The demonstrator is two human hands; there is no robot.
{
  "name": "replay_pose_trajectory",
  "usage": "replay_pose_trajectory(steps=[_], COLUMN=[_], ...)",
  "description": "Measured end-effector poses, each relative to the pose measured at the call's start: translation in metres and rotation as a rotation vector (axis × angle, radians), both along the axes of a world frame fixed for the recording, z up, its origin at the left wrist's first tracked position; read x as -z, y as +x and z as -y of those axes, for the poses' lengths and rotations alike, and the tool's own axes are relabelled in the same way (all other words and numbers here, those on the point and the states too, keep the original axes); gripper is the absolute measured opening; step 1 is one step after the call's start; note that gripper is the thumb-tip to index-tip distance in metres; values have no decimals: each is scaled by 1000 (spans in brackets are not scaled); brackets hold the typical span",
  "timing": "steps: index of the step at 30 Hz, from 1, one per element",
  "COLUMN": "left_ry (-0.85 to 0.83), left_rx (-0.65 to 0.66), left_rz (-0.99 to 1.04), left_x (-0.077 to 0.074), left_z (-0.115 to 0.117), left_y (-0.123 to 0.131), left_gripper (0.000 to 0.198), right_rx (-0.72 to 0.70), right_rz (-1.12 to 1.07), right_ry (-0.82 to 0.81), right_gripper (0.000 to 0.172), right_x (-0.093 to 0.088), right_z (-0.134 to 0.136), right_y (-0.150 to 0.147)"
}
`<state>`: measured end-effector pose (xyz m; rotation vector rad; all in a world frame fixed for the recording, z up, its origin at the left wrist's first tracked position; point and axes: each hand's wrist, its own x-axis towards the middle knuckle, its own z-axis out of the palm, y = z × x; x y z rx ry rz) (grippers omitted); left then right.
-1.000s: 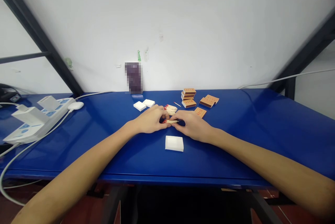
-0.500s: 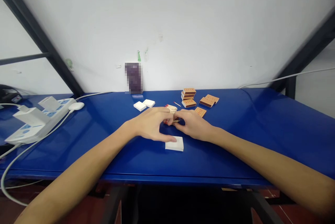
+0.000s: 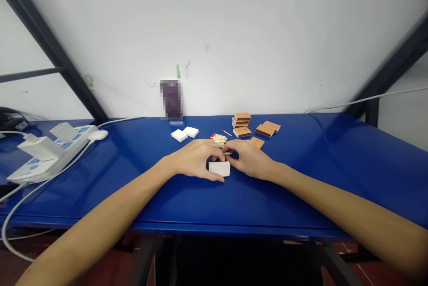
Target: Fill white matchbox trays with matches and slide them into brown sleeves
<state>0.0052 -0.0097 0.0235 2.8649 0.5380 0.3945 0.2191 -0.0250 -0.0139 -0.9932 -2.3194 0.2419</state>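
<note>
Just below the frame's centre, the left hand (image 3: 197, 157) grips a white rectangular cardboard tray (image 3: 219, 169), long axis running left-right; the right hand (image 3: 250, 157) pinches pale wooden matchsticks (image 3: 228, 153), also crosswise, heads hidden.

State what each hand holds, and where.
Left hand: the small white tray, between thumb at its near edge and fingers at its far edge. Right hand: matchsticks, pinched; exact place hidden.
</note>
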Motion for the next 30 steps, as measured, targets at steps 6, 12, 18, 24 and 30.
replay_pose_trajectory(steps=[6,12,18,24,30], left_ry=[66,16,58,73,-19], left_rx=[17,-59,-122,-146,-140], left_rz=[104,97,167,138,-15], left_x=[2,6,8,1,-3], left_z=[1,-1,-2,-5,-5], left_y=[0,1,4,-5,-7], left_gripper=[29,13,18,25,39], right_rx=[3,4,15,2,10], right_rz=[-14,7,3,-69,-84], right_ry=[4,-25,-26,-56,-36], right_gripper=[11,8,7,8,13], right_x=[1,0,-2,1,3], right_z=[-1,-2,-1,0,-1], right_y=[1,1,-1,-2,-1])
